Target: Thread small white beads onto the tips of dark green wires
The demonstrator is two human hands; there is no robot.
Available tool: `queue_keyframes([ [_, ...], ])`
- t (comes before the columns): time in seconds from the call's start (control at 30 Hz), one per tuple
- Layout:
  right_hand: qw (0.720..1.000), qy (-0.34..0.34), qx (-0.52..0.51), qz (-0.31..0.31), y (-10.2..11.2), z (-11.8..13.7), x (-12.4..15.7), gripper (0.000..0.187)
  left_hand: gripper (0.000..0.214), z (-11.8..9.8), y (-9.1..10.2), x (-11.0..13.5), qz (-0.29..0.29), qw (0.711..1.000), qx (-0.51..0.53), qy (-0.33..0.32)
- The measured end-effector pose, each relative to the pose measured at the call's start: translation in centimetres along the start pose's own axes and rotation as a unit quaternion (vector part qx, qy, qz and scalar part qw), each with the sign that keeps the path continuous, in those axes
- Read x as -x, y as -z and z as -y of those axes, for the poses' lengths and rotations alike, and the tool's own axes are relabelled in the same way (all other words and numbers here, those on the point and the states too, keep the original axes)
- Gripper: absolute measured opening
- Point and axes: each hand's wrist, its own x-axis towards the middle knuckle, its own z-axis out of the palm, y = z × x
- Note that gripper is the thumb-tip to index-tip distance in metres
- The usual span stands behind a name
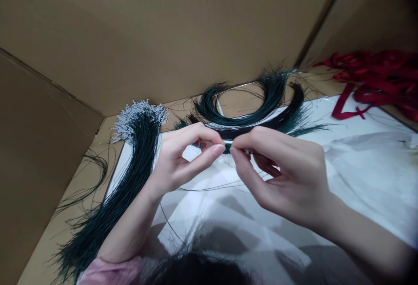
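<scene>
My left hand [187,156] is closed in a pinch, thumb against forefinger, with a thin dark green strand [170,224] trailing loosely below it. Facing it, my right hand [281,167] pinches a thin dark strand too, a short bit of which shows between thumb and fingers. The two sets of fingertips almost meet; the exact spot between them is too small to make out. Left of my left forearm lies a thick bundle of dark green strands [140,154], topped with tiny white beads [140,117]. Beyond my hands, curved bundles of dark green strands [241,122] rest on the surface.
Tangled red ribbon [375,80] lies at the far right. Sheer whitish sheeting [369,163] covers part of the white board [313,111]. Tall cardboard walls [163,37] enclose the back and left. A few loose strands [98,176] lie at the left edge.
</scene>
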Motion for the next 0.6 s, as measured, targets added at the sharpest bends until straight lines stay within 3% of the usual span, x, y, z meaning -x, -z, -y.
queue_keyframes([
  [0.6,1.0,0.004,0.002,0.024,0.03,-0.14,-0.02,0.013,0.011,0.4,-0.13,-0.12,0.02,0.999,-0.011,-0.04],
])
